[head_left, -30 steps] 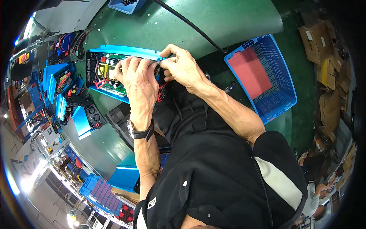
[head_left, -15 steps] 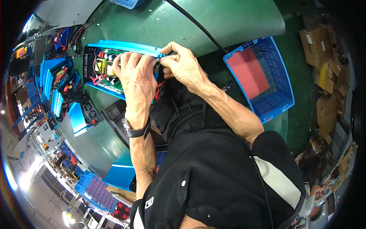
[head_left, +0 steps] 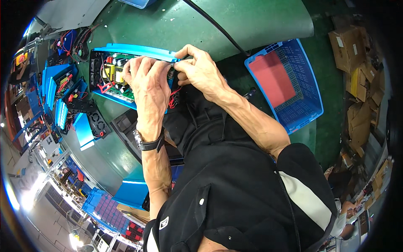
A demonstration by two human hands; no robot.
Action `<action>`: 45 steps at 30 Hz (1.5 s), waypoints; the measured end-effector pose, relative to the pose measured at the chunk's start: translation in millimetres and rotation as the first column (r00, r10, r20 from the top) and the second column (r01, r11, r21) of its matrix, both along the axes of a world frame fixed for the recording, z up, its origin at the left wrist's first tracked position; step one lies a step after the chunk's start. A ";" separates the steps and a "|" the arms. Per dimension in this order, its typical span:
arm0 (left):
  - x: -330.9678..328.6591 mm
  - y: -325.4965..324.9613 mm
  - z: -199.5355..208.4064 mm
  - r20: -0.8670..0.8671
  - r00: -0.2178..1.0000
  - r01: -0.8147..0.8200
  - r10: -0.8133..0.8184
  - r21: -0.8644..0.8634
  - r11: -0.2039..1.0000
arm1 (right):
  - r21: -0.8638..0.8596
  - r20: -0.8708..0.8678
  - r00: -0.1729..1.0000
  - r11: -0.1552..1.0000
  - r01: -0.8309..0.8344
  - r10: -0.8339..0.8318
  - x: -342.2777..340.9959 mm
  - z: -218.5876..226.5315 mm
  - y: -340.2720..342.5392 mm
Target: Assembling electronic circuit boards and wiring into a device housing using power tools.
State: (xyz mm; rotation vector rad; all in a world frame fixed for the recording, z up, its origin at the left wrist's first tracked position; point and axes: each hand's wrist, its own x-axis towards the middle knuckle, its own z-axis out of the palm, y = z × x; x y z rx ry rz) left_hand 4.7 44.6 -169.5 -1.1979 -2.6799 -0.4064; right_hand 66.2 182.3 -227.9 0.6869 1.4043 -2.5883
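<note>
An open blue metal housing [head_left: 140, 51] lies on the green table, in front of my body. Inside it sits a green circuit board [head_left: 126, 87] with yellow transformers, capacitors and a red wire at its left. My left hand [head_left: 147, 80], with a watch on its wrist, reaches over the board with bent fingers; the fingertips and anything in them are hidden. At the housing's right end my right hand [head_left: 204, 76] pinches the far corner between thumb and index finger, its other fingers curled. Red and black wires [head_left: 173, 98] hang out below that end, between the hands.
Several blue housings with wires and fans [head_left: 63, 92] crowd the table's left side. A blue plastic basket [head_left: 304, 84] with a pink-red sheet inside stands at the right. A black cable [head_left: 214, 23] crosses the far table. Cardboard boxes [head_left: 348, 50] are piled far right.
The housing and both hands have shifted very slightly left together. The hands keep nearly the same hold and shape.
</note>
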 end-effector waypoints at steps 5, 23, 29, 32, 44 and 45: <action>-0.6 0.6 2.0 0.021 1.000 0.017 -0.017 -0.002 1.000 | -0.008 0.038 0.999 0.999 0.038 -0.038 -1.9 6.0 -2.1; 9.8 8.5 -8.9 -0.034 0.988 -0.147 0.148 0.019 0.989 | -0.060 0.060 0.998 0.998 -0.005 0.008 -2.9 12.5 1.2; 8.8 5.8 -7.9 0.010 0.992 -0.122 0.122 0.075 0.990 | -0.052 0.025 1.000 0.999 0.000 0.002 -1.5 8.8 1.4; 2.3 0.2 -7.0 0.042 0.997 -0.064 0.061 0.081 0.995 | -0.030 0.045 0.999 1.000 -0.005 0.006 -2.2 9.8 2.4; 0.3 5.1 1.7 0.034 0.998 -0.044 0.044 -0.008 0.999 | -0.064 0.085 0.996 0.998 0.027 -0.021 -3.8 13.0 -0.4; 2.4 6.8 1.0 0.035 0.998 -0.047 0.047 -0.007 0.999 | -0.063 0.080 0.997 0.998 0.029 -0.024 -4.1 12.7 0.1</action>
